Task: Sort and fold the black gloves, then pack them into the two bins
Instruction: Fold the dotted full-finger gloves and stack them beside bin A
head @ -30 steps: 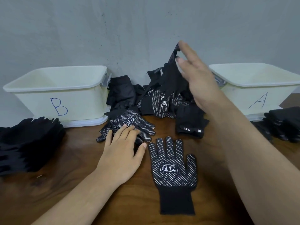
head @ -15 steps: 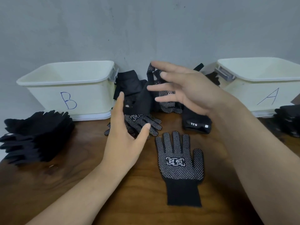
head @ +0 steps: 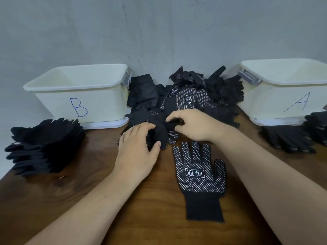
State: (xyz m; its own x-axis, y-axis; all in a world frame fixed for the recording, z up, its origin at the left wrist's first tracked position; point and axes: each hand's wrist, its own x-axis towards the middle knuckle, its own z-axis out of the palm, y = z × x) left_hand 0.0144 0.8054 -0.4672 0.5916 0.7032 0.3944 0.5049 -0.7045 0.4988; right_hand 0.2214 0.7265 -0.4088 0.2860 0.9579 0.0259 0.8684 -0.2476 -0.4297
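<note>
Both hands were on one dotted glove (head: pixel 160 129) at the near edge of the loose pile (head: pixel 187 96), at about twelve o'clock from the person. The left hand (head: pixel 137 152) lay flat on its left side, fingers spread and pressing rather than clenched; the right hand (head: pixel 194 123) pinched a fold of it between thumb and fingertips. That glove seemed to run from ten toward four o'clock, though bunching hid its cuff. A flat glove (head: pixel 200 175) lay palm up at five o'clock from the held one, fingers toward twelve, cuff toward six, nearer the right hand. Bin B (head: pixel 99 101) sat at ten o'clock, bin A (head: pixel 265 103) at two, both apparently empty.
</note>
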